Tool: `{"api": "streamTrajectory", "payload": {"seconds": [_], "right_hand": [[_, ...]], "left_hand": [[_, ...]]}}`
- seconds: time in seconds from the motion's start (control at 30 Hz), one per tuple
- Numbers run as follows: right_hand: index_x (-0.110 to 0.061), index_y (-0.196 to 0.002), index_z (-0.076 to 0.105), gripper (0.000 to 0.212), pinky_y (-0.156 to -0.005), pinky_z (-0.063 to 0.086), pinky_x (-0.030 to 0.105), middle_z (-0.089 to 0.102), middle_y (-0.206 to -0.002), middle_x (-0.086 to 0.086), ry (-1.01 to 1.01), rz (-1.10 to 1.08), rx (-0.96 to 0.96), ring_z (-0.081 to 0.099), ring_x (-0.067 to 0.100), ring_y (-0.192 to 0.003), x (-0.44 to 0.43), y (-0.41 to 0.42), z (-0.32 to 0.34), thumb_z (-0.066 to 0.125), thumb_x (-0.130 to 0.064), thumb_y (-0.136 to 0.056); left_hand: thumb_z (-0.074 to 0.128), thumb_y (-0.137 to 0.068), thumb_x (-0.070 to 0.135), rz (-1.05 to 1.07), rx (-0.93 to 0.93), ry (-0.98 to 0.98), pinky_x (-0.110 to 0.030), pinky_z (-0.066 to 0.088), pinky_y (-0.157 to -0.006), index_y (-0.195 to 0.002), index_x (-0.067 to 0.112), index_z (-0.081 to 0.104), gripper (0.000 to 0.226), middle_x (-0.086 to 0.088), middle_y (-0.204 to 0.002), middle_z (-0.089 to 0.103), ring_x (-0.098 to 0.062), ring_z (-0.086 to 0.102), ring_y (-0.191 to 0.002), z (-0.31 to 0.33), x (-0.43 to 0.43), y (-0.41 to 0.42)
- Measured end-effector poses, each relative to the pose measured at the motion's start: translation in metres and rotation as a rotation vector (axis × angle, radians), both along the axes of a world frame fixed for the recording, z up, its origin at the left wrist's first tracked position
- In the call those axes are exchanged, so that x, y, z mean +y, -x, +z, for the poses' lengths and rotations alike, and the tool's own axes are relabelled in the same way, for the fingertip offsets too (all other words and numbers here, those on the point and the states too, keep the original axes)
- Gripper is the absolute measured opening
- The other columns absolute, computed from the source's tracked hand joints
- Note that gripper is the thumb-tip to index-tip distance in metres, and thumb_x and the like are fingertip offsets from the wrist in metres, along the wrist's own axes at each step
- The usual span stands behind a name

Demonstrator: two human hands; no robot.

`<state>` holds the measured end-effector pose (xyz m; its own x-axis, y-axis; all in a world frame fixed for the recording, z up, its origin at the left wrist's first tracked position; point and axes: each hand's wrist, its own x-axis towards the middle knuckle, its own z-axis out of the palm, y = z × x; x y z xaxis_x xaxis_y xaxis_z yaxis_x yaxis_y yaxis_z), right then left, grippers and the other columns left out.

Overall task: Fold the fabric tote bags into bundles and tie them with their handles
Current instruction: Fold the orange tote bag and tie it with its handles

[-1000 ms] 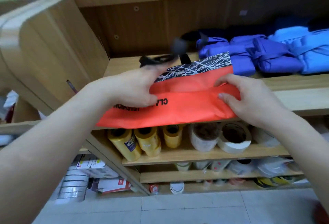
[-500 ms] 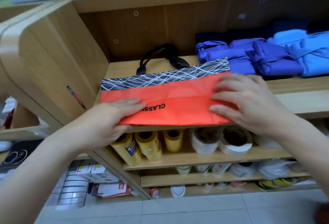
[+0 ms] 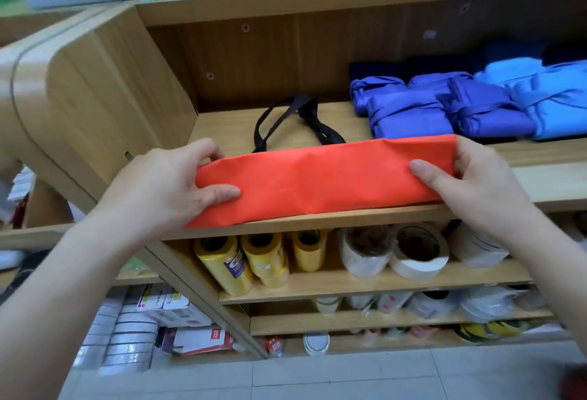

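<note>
Folded over once more since half a second ago, the orange tote bag [image 3: 320, 177] now hides its black-and-white patterned band and its lettering; it lies as a long narrow strip along the front edge of the wooden shelf [image 3: 222, 126], its black handles [image 3: 295, 120] trailing behind it toward the back; the left hand [image 3: 165, 187] grips the strip's left end, thumb on top and fingers curled round the far edge; the right hand [image 3: 476, 187] grips the right end likewise (thumb on the near face, fingers tucked behind); the two hands are well apart; tied blue bundles [image 3: 444, 110] sit on the same shelf, behind and right of the bag; yellow rolls [image 3: 241, 260] and rolls of tape [image 3: 419, 253] stand on the shelf below.
</note>
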<state>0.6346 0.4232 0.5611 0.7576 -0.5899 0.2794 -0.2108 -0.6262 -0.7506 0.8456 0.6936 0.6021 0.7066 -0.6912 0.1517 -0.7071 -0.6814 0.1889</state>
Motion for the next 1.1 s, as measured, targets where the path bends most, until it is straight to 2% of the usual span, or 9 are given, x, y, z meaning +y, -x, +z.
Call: {"api": "streamTrajectory", "payload": {"seconds": [0.07, 0.17, 0.33, 0.47, 0.67, 0.77, 0.87, 0.93, 1.1], "right_hand": [[-0.024, -0.104, 0.062, 0.021, -0.081, 0.052, 0.041, 0.070, -0.093, -0.004, 0.032, -0.114, 0.042, 0.066, 0.015, -0.088, 0.005, -0.006, -0.006, 0.069, -0.036, -0.088], [-0.013, -0.122, 0.058, 0.049, -0.084, 0.046, 0.043, 0.065, -0.104, 0.010, 0.266, -0.288, 0.269, 0.059, 0.035, -0.101, 0.012, -0.013, -0.006, 0.064, -0.047, -0.087], [-0.010, -0.124, 0.049, 0.061, -0.080, 0.045, 0.047, 0.052, -0.111, 0.019, 0.391, -0.334, 0.432, 0.053, 0.041, -0.104, 0.020, -0.015, -0.007, 0.048, -0.059, -0.088], [-0.016, -0.129, 0.035, 0.071, -0.076, 0.045, 0.044, 0.052, -0.105, 0.009, 0.267, -0.237, 0.463, 0.055, 0.036, -0.098, 0.019, -0.018, 0.002, 0.053, -0.067, -0.084], [-0.028, -0.141, 0.040, 0.048, -0.079, 0.041, 0.025, 0.057, -0.100, -0.005, 0.054, 0.019, 0.032, 0.055, 0.006, -0.090, 0.013, -0.023, 0.012, 0.056, -0.015, -0.098], [-0.031, -0.144, 0.043, 0.060, -0.073, 0.040, 0.006, 0.055, -0.095, -0.020, 0.148, 0.165, -0.080, 0.055, -0.010, -0.082, 0.008, -0.028, 0.040, 0.061, -0.004, -0.093], [-0.033, -0.139, 0.052, 0.062, -0.079, 0.042, 0.006, 0.055, -0.099, -0.026, 0.247, 0.263, -0.141, 0.055, -0.011, -0.086, 0.005, -0.041, 0.067, 0.068, -0.002, -0.088], [-0.030, -0.132, 0.059, 0.056, -0.078, 0.042, 0.007, 0.056, -0.095, -0.024, 0.278, 0.294, -0.175, 0.055, -0.009, -0.083, 0.005, -0.053, 0.077, 0.072, -0.005, -0.084], [-0.024, -0.131, 0.057, 0.064, -0.091, 0.047, 0.037, 0.048, -0.105, 0.003, 0.428, 0.158, -0.244, 0.052, 0.019, -0.096, 0.018, -0.080, 0.063, 0.076, -0.009, -0.072]], "left_hand": [[0.051, -0.081, 0.070, 0.039, -0.178, -0.131, -0.035, 0.049, -0.064, -0.109, 0.042, 0.043, 0.040, 0.007, -0.089, 0.056, -0.028, 0.063, -0.086, -0.004, -0.004, 0.001], [0.038, -0.090, 0.065, -0.014, -0.296, -0.304, -0.036, 0.051, -0.072, -0.131, 0.046, 0.035, 0.046, 0.006, -0.116, 0.059, -0.024, 0.058, -0.107, -0.014, -0.008, -0.002], [0.012, -0.095, 0.059, -0.295, 0.001, -0.247, -0.049, 0.044, -0.100, -0.147, 0.045, 0.025, 0.055, 0.002, -0.149, 0.040, -0.021, 0.041, -0.133, -0.038, -0.006, 0.005], [0.012, -0.093, 0.061, -0.257, -0.020, -0.175, -0.050, 0.043, -0.093, -0.145, 0.045, 0.028, 0.056, 0.004, -0.138, 0.043, -0.018, 0.040, -0.123, -0.048, -0.004, 0.010], [0.051, -0.090, 0.044, -0.269, -0.214, -0.052, -0.054, 0.046, -0.087, -0.126, 0.032, 0.051, 0.038, -0.006, -0.130, 0.049, -0.030, 0.043, -0.119, -0.048, -0.007, 0.022], [0.061, -0.087, 0.038, -0.452, -0.331, 0.081, -0.053, 0.037, -0.106, -0.124, 0.027, 0.049, 0.041, -0.012, -0.146, 0.041, -0.034, 0.036, -0.135, -0.022, -0.025, 0.027], [0.058, -0.090, 0.033, -0.620, -0.055, 0.185, -0.042, 0.035, -0.112, -0.124, 0.033, 0.045, 0.036, -0.003, -0.143, 0.046, -0.022, 0.039, -0.137, 0.006, -0.049, 0.028], [0.063, -0.092, 0.016, -0.661, 0.223, 0.166, -0.029, 0.045, -0.098, -0.117, 0.032, 0.056, 0.030, 0.015, -0.121, 0.059, -0.005, 0.056, -0.115, 0.005, -0.059, 0.026], [0.074, -0.082, 0.002, -0.395, 0.454, 0.374, -0.018, 0.043, -0.097, -0.095, 0.030, 0.075, 0.031, 0.023, -0.100, 0.070, 0.007, 0.061, -0.102, -0.028, -0.062, 0.016]]}}
